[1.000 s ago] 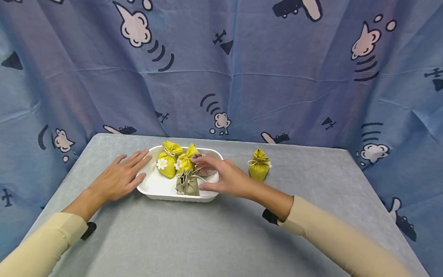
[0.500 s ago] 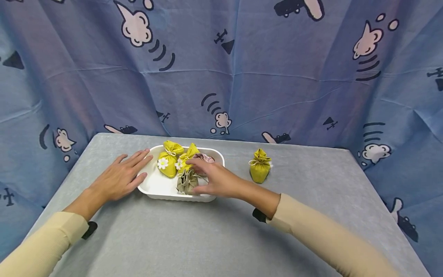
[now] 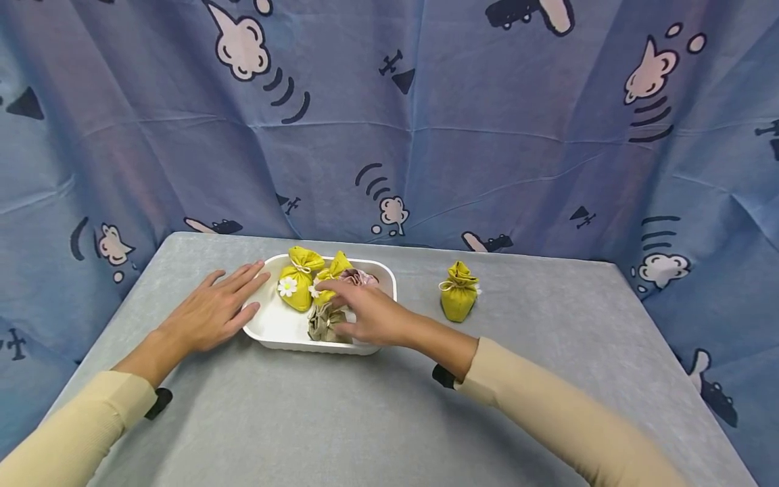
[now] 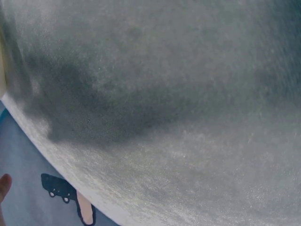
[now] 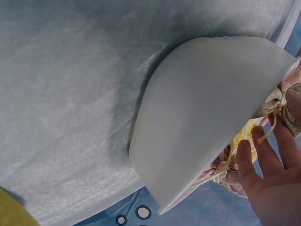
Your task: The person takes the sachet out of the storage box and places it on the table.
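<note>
My right hand (image 3: 374,314) reaches into the white oval tray (image 3: 276,329) and holds a grey-beige drawstring pouch (image 3: 320,325) between thumb and fingers. In the right wrist view, the pouch's tied neck (image 5: 278,101) shows between the thumb and the spread fingers. My left hand (image 3: 213,308) lies with straight fingers at the tray's left rim. Behind the beige pouch are two yellow pouches, one at the left (image 3: 295,297) and one in the middle (image 3: 333,267), with white flowers on them. A pink pouch (image 3: 359,276) sits at the tray's right, partly hidden by my right hand.
A third yellow pouch (image 3: 459,297) stands on the grey table (image 3: 389,419), right of the tray. Behind the table's far edge hangs a blue patterned curtain (image 3: 341,88). The left wrist view shows mostly tabletop (image 4: 197,155).
My right hand has moved left, off the pink pouch and onto the beige one, which now leans to the left. The left hand has stayed at the tray's rim.
</note>
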Demonstrator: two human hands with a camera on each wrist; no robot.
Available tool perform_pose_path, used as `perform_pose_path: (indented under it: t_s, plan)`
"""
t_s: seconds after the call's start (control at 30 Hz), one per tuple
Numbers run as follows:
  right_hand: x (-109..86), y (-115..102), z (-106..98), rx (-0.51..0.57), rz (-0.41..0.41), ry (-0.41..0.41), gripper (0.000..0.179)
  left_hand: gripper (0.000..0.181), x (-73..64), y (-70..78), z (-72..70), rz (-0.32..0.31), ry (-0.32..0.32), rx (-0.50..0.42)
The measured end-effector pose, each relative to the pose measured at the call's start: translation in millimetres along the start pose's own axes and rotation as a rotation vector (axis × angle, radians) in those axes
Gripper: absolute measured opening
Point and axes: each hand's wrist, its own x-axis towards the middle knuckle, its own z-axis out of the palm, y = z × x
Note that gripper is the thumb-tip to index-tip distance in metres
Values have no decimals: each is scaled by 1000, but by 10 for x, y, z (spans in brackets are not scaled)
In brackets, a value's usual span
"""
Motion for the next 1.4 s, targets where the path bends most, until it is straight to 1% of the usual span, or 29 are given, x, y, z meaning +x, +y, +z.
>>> perform_pose_path:
  t_s: [0.13, 0.27, 0.43, 0.63, 0.8, 0.97, 1.17, 1.3, 1.4]
  plan:
    - [39, -22, 17, -18, 18, -32, 69, 58, 2, -6, 6, -3, -3, 2]
    - [81, -33, 37, -71, 18, -61, 68, 58, -2, -14, 13, -2, -2, 1]
    - [126, -28, 70, -102, 15, -58, 66, 57, -10, -25, 16, -3, 2, 1]
    - [134, -19, 91, -128, 15, -14, 57, 57, 9, -23, 3, -6, -8, -1]
    - [105, -34, 88, -169, -35, 33, 51, 57, 20, -14, -21, -12, -20, 0]
    - [80, -49, 97, -214, -70, 69, 48, 57, 8, -12, -10, -13, -11, -2]
    - [66, -27, 105, -211, -81, 114, 44, 57, 9, -14, 1, -6, -1, -8]
    - [51, -23, 87, -197, -73, 159, 45, 57, 10, -17, 2, 1, 9, -11]
    - [43, -20, 75, -178, -66, 176, 44, 57, 1, -20, 8, 6, 14, -12]
